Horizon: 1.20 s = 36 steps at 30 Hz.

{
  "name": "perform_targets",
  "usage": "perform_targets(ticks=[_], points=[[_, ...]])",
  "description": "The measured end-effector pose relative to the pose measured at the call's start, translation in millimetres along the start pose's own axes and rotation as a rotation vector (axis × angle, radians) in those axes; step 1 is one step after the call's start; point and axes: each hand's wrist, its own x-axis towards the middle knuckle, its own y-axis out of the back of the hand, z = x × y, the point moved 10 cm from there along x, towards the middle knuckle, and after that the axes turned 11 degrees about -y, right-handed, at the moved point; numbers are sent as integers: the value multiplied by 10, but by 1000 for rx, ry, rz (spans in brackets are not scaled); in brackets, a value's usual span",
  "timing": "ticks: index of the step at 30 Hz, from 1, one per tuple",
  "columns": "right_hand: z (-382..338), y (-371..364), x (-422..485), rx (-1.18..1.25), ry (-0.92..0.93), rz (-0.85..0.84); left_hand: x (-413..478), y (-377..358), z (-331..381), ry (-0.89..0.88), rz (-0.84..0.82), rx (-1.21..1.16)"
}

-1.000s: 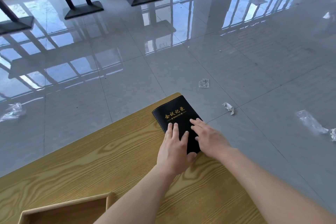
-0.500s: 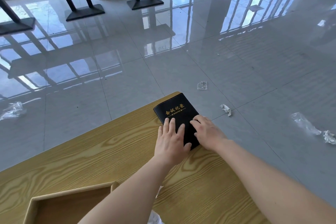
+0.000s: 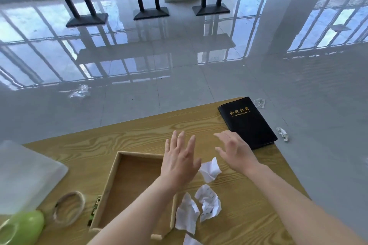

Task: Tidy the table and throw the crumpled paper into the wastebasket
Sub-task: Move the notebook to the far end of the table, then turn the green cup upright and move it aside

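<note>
A black notebook (image 3: 247, 122) with gold lettering lies at the far right corner of the wooden table (image 3: 129, 137). My left hand (image 3: 180, 162) hovers open over the right edge of an empty wooden tray (image 3: 127, 187). My right hand (image 3: 235, 150) floats open just left of the notebook, touching nothing. Three crumpled white papers lie between and below my hands: one (image 3: 210, 169) near my left thumb, one (image 3: 208, 202) nearer me, and one (image 3: 186, 214) beside the tray. A fourth scrap (image 3: 189, 240) shows at the bottom edge. No wastebasket is in sight.
On the left of the table sit a translucent white sheet (image 3: 25, 175), a tape ring (image 3: 68, 209) and a green object (image 3: 23, 226). Clear plastic scraps (image 3: 79, 91) (image 3: 282, 134) litter the glossy floor. Black table stands (image 3: 151, 13) rise at the back.
Both hands have come off the notebook and pulled back towards me, fingers spread. The camera has tilted down and left, bringing the tray, papers and left-side items into sight.
</note>
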Motion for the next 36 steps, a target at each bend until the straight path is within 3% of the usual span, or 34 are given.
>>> perform_targets(ticks=[11,22,28,33,36], points=[[-1865,-740,-703,95,105,-108,-1795,746,-1203,186,94,36],[-2863,-1634,-1479,93,142,-274,-3457,749,-2130,419,108,-39],[-3380,-2059,-1566,89,167,-359,-4411,684,-2800,708,199,-99],[-3998,-2458,-1532,58,248,-433,-4847,489,-3346,1020,291,-325],[-4315,-2693,-1499,72,242,-495,-4877,345,-3495,1078,278,-398]])
